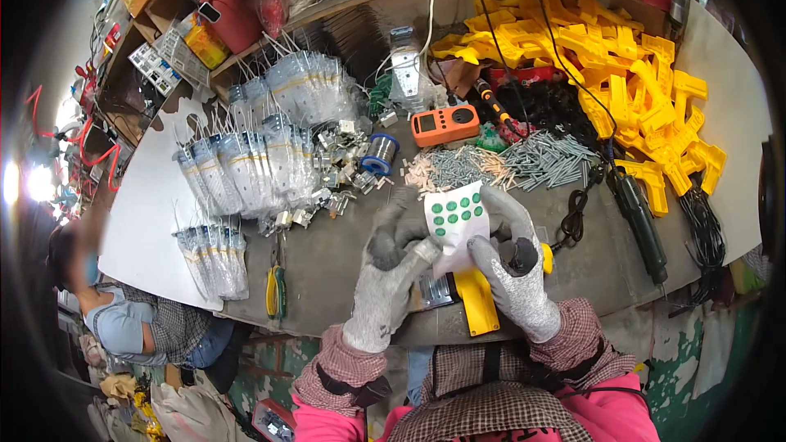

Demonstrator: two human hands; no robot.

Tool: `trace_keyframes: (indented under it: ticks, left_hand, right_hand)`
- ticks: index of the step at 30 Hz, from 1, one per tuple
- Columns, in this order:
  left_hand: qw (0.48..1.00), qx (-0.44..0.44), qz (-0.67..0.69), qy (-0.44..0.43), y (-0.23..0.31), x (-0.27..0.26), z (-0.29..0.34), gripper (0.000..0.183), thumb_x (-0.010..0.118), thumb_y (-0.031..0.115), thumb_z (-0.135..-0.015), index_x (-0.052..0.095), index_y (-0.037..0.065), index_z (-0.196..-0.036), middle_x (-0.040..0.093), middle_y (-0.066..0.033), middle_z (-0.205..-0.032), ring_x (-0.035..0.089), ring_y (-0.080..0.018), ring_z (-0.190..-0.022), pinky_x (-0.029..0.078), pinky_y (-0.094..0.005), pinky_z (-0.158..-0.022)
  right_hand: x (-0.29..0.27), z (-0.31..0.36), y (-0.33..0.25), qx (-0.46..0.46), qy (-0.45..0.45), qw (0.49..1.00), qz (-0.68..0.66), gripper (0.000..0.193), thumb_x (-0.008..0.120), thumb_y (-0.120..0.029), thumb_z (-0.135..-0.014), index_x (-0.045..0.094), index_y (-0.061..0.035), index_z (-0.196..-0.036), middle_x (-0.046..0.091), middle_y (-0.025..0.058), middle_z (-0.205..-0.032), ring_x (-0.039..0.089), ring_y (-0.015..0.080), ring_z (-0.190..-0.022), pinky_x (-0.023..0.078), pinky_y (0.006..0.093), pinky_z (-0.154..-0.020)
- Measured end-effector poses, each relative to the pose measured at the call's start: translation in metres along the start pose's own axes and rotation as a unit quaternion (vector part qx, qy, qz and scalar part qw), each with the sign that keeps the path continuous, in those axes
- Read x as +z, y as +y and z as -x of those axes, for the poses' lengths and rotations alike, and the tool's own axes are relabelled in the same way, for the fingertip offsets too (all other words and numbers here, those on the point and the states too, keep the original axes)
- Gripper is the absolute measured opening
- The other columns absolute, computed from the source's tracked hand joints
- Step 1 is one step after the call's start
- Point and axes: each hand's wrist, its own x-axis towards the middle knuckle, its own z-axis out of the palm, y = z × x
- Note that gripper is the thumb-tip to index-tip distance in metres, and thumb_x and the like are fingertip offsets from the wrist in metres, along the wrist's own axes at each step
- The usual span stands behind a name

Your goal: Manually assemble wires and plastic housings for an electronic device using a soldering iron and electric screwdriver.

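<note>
A white sheet of round green stickers (457,219) is held up over the near edge of the table. My right hand (514,266), in a grey glove, pinches its right side between thumb and fingers. My left hand (391,266), gloved too, has its fingers curled in at the sheet's lower left edge; its fingertips are partly hidden. Beneath the sheet, a yellow plastic housing (477,309) lies at the table edge, its upper end covered by the sheet and my right hand. A small clear-and-blue piece (436,290) lies beside it.
Bagged parts with wires (246,168) and pliers (276,288) lie left. A solder spool (380,154), orange meter (444,125) and loose screws (553,160) sit beyond my hands. Yellow housings (647,98) pile up at right, near a black corded tool (639,225). A person (139,323) sits left.
</note>
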Motion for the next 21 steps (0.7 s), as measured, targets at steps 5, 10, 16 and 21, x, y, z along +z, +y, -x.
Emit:
trace_keyframes:
  ticks: [5, 10, 16, 21]
  left_hand:
    - [0.986, -0.077, -0.149, 0.013, -0.031, -0.016, -0.003, 0.033, 0.063, 0.012, -0.098, 0.058, -0.003, -0.128, 0.067, -0.0105, -0.114, 0.062, -0.0149, -0.105, 0.049, -0.0276, -0.093]
    - [0.982, 0.022, -0.184, 0.043, -0.012, 0.005, 0.001, 0.014, 0.060, 0.008, -0.098, 0.064, -0.005, -0.103, 0.064, -0.0053, -0.096, 0.059, -0.0113, -0.087, 0.049, -0.0268, -0.079]
    - [0.910, 0.152, -0.384, 0.009, -0.023, -0.012, 0.005, 0.011, 0.061, 0.005, -0.093, 0.063, 0.000, -0.103, 0.063, -0.0157, -0.094, 0.064, -0.0301, -0.085, 0.051, -0.0363, -0.074]
    - [0.766, 0.193, -0.613, -0.014, -0.011, -0.016, 0.008, 0.024, 0.063, 0.018, -0.089, 0.063, 0.004, -0.108, 0.063, -0.0168, -0.102, 0.062, -0.0347, -0.097, 0.050, -0.0458, -0.085]
  right_hand:
    - [-0.003, -0.009, -0.005, 0.156, -0.012, 0.979, -0.128, 0.038, 0.058, 0.001, -0.092, 0.058, -0.0012, -0.130, 0.064, 0.0128, -0.119, 0.063, 0.0199, -0.106, 0.049, 0.0326, -0.095]
    - [-0.001, -0.018, -0.004, -0.070, 0.029, 0.977, 0.197, 0.028, 0.067, 0.001, -0.083, 0.068, -0.0070, -0.110, 0.062, 0.0102, -0.116, 0.059, 0.0278, -0.111, 0.043, 0.0393, -0.100]
    - [0.004, -0.022, -0.004, -0.250, -0.070, 0.874, 0.411, 0.034, 0.077, -0.012, -0.070, 0.066, -0.0199, -0.101, 0.060, 0.0019, -0.107, 0.054, 0.0266, -0.115, 0.033, 0.0533, -0.107]
    - [0.011, -0.022, 0.007, -0.256, -0.073, 0.878, 0.397, 0.027, 0.073, -0.020, -0.071, 0.068, -0.0147, -0.097, 0.061, 0.0044, -0.104, 0.057, 0.0273, -0.108, 0.036, 0.0518, -0.102]
